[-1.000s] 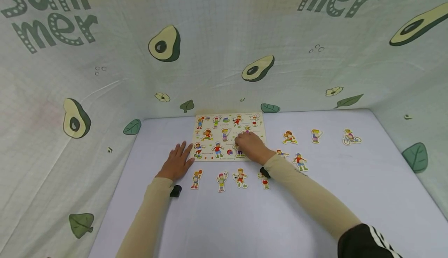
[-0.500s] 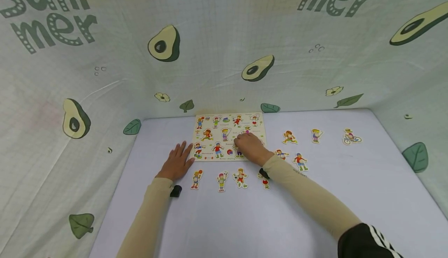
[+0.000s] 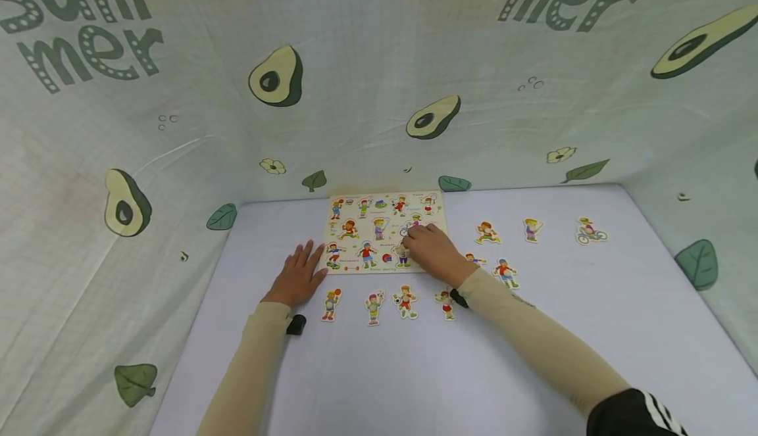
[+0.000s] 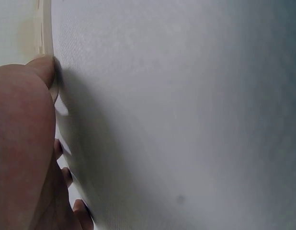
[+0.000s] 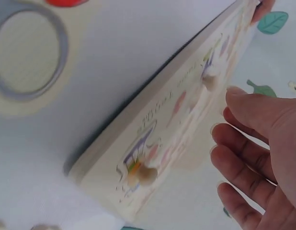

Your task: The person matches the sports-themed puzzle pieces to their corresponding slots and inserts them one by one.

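A wooden knob puzzle board (image 3: 349, 252) printed with sports figures lies at the back of the table. My left hand (image 3: 295, 277) rests flat beside its left edge, fingers spread and thumb (image 4: 41, 69) against the board's side. Over the board's right part hovers my right hand (image 3: 435, 252). In the right wrist view its fingers (image 5: 241, 143) are loosely bent, apart from the thumb, with nothing between them. A figure piece (image 3: 402, 256) sits on the board's lower right, just left of that hand. Two round knobs (image 5: 147, 175) stand up from the board in the right wrist view.
Several loose figure pieces lie on the white table: a ball player (image 3: 331, 305), a footballer (image 3: 405, 302) and others in front, a runner (image 3: 487, 232), a golfer (image 3: 531, 230) and a cyclist (image 3: 590, 231) to the right. A patterned cloth (image 3: 355, 94) hangs behind the table.
My right hand has let go of the figure piece at the board's lower right and shifted a little to the right, uncovering it. The left hand stays put.
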### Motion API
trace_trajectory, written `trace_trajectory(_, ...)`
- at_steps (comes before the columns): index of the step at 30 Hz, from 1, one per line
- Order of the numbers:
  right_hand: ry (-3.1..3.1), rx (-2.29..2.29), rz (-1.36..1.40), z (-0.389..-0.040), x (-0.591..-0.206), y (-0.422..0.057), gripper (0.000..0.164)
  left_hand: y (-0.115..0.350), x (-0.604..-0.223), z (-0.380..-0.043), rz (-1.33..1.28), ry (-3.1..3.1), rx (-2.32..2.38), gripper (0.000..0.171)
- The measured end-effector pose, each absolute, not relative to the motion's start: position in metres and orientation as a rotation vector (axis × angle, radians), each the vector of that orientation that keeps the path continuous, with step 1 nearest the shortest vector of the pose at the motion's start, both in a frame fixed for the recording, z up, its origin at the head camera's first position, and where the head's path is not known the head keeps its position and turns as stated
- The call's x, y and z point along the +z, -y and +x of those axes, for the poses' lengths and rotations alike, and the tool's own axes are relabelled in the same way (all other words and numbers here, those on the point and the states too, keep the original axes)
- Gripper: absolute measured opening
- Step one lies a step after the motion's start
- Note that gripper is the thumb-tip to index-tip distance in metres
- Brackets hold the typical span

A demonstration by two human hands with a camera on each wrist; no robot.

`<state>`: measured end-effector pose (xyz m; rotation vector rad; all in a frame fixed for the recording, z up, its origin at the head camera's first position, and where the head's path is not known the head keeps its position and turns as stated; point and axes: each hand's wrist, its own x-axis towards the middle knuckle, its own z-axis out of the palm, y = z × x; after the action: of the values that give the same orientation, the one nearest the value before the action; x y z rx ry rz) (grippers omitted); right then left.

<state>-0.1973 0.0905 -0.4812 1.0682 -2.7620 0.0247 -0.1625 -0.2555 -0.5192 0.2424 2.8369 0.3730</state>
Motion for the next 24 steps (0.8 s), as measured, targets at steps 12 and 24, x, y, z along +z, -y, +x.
trace_trajectory(12, 2.737, 0.082, 0.954, -0.180, -0.473, -0.142, 0.019, 0.255, -0.517, -0.165, 0.265, -2.849, 0.372, 0.069)
trace_trajectory(24, 2.781, 0.121, 0.781, -0.153, -0.475, -0.201, 0.027, 0.258, -0.522, -0.164, 0.269, -2.847, 0.383, 0.069)
